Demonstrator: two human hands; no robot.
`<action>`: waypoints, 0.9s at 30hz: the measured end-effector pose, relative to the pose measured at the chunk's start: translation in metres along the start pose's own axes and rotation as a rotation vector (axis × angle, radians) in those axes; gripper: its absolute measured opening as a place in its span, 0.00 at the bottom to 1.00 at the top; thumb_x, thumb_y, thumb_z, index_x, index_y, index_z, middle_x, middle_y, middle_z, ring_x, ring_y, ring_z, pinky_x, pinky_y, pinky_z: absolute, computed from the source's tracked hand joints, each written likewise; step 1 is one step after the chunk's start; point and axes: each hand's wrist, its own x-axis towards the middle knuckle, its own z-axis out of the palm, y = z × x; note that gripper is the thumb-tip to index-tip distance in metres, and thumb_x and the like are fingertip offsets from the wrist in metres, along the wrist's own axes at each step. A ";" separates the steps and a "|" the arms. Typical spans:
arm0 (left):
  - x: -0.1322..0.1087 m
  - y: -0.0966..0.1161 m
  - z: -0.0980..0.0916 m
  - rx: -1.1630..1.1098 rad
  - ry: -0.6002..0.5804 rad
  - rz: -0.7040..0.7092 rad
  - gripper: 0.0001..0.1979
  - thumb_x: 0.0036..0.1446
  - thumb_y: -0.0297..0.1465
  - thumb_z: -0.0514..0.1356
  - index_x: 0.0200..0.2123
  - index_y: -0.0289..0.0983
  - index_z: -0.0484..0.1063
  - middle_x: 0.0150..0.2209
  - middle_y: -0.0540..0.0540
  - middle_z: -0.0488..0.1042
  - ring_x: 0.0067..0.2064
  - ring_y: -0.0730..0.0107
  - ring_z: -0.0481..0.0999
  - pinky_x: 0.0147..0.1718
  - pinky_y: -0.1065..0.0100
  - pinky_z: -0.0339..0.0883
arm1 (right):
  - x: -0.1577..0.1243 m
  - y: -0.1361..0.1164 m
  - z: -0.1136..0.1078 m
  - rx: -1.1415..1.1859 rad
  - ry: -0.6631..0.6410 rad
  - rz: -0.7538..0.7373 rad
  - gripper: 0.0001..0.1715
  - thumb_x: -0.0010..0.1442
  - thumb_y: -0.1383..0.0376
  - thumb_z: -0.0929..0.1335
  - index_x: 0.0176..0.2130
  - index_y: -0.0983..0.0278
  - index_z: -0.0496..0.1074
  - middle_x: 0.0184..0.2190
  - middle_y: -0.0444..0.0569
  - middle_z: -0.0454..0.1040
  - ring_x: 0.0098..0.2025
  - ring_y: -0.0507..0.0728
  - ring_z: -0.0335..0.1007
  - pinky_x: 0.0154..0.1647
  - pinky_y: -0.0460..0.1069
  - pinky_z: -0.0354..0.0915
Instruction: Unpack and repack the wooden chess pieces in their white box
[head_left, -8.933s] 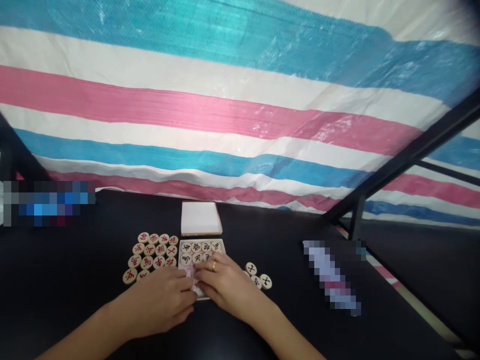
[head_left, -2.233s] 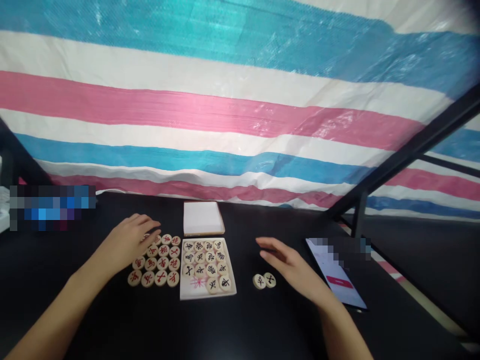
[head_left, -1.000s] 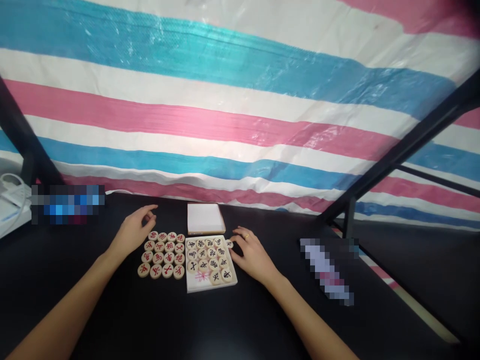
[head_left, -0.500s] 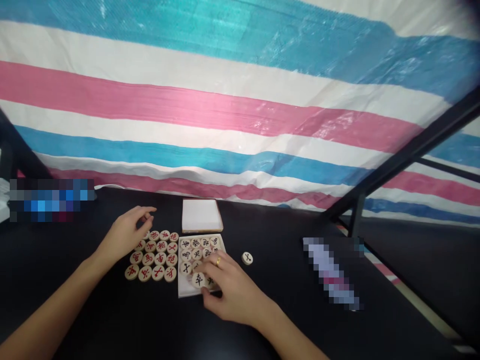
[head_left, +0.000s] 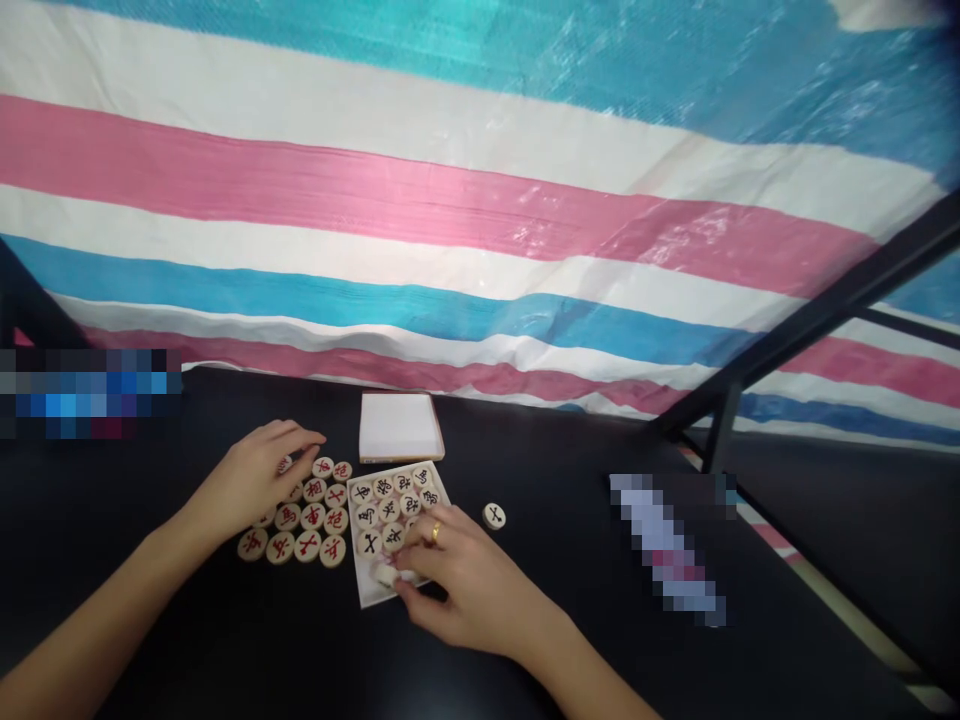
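Note:
Several round wooden xiangqi pieces with red characters lie in rows on the black table, left of a shallow white box. Above those red pieces is my left hand, its thumb and fingers apart, covering some of them. Inside the box sit several pieces with black characters. My right hand, a ring on one finger, is over the box's near right part. Its thumb and fingertips pinch a xiangqi piece that is tilted on edge. The hand hides the box's near right corner.
The box lid lies with its white inside up behind the box. One black-character piece rests on the table to the right. Blurred items lie at far left and right. A striped sheet rises behind the table.
The piece under my right fingers has gone from face-up to tilted on edge. The box has turned slightly, its near edge shifting. My left hand has moved a little right over the red pieces.

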 end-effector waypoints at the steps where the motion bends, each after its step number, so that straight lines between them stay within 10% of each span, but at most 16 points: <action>1: 0.000 0.000 0.000 0.003 -0.003 0.005 0.20 0.61 0.40 0.48 0.42 0.37 0.75 0.37 0.44 0.76 0.40 0.62 0.74 0.42 0.64 0.67 | 0.000 0.000 0.000 -0.003 0.018 -0.005 0.10 0.59 0.64 0.66 0.40 0.62 0.74 0.34 0.49 0.72 0.40 0.57 0.66 0.45 0.52 0.63; 8: -0.002 0.004 -0.004 0.029 -0.020 0.019 0.20 0.61 0.40 0.48 0.42 0.37 0.76 0.37 0.43 0.76 0.40 0.60 0.75 0.43 0.62 0.67 | 0.000 -0.005 0.003 -0.077 0.020 -0.163 0.12 0.60 0.60 0.67 0.43 0.61 0.72 0.37 0.49 0.72 0.41 0.56 0.65 0.43 0.51 0.64; 21: -0.002 0.007 -0.001 0.057 -0.078 0.048 0.21 0.62 0.41 0.47 0.42 0.37 0.75 0.38 0.44 0.76 0.42 0.61 0.74 0.45 0.63 0.66 | -0.001 0.002 0.010 -0.100 0.042 -0.022 0.08 0.64 0.66 0.64 0.35 0.63 0.73 0.28 0.46 0.75 0.34 0.54 0.66 0.43 0.48 0.62; 27: -0.002 0.008 0.000 0.046 -0.089 0.065 0.20 0.63 0.41 0.47 0.41 0.38 0.75 0.37 0.45 0.76 0.41 0.61 0.74 0.43 0.63 0.66 | -0.001 0.006 0.017 -0.140 0.142 0.101 0.12 0.62 0.64 0.67 0.47 0.59 0.71 0.28 0.44 0.77 0.37 0.55 0.68 0.39 0.49 0.58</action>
